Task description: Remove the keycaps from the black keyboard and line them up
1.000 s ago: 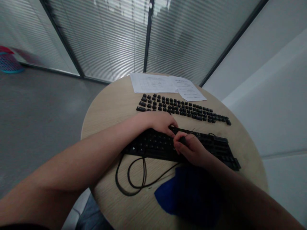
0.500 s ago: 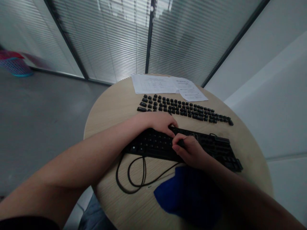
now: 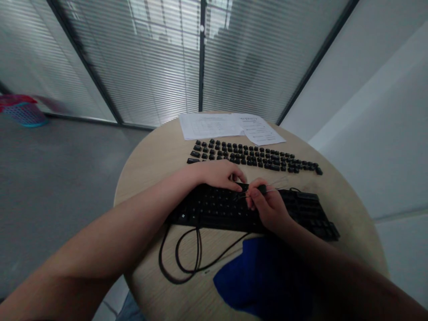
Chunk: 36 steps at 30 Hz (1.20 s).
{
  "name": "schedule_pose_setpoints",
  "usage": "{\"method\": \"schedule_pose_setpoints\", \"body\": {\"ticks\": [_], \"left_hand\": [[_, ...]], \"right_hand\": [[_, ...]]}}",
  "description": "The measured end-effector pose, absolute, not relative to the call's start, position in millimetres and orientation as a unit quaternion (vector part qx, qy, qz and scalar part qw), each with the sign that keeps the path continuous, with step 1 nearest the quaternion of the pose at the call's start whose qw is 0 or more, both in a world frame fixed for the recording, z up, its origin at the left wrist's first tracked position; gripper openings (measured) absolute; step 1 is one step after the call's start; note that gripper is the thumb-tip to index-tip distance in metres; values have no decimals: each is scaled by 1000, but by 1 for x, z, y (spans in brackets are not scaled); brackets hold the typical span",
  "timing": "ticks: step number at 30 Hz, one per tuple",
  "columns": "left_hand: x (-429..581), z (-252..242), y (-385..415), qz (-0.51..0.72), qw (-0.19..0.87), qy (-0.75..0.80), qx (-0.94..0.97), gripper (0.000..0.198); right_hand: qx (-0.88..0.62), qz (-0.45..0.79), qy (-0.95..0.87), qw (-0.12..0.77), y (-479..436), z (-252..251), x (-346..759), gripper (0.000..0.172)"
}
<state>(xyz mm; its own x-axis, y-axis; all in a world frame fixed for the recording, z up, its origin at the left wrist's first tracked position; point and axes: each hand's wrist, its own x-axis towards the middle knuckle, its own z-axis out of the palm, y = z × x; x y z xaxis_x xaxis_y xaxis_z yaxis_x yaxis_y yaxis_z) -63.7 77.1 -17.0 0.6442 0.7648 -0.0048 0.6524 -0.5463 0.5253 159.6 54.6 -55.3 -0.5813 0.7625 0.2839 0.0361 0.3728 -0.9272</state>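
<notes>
On the round table lies a black keyboard (image 3: 217,209), many of its keys lifted off on the right part. My left hand (image 3: 222,174) rests across its back edge, thumb on the top face and fingers bent over the rear, steadying it. In my right hand (image 3: 267,205) is a wire keycap puller (image 3: 262,189) with a dark grip, pinched between thumb and fingers. Its wire tips point left, low over the keys beside my left thumb; whether they touch a key I cannot tell. Behind the keyboard, loose black keycaps (image 3: 247,156) lie in rows.
Printed sheets (image 3: 214,125) lie at the table's far edge. A black cable (image 3: 179,267) coils in front of the keyboard, left of a blue cloth (image 3: 247,276). A basket (image 3: 26,113) stands on the floor at far left, and glass panels with blinds rise behind the table.
My right hand has turned and lifted slightly, so the puller and its wires now show, pointing left. My left hand stays at the keyboard's back edge. The view has tilted up slightly.
</notes>
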Motion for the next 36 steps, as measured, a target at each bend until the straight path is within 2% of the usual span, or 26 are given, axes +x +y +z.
{"method": "schedule_pose_setpoints", "body": {"ticks": [4,8,19,28,32,36], "left_hand": [[-72,-7,77,212,332,382,836,20],[-69,-2,74,237,385,359,816,16],[-62,0,72,204,302,398,842,12],[-71,-1,75,223,337,393,826,13],[-81,-8,81,273,254,447,813,15],[-81,-11,90,248,136,477,832,12]], "right_hand": [[-322,490,-691,423,57,-54,157,46],[-352,517,-636,452,65,-55,154,48],[-355,534,-616,457,71,-57,149,45],[-354,500,-629,479,66,-57,149,37],[-363,504,-599,506,73,-57,150,36],[-358,523,-557,537,81,-57,150,34]]}}
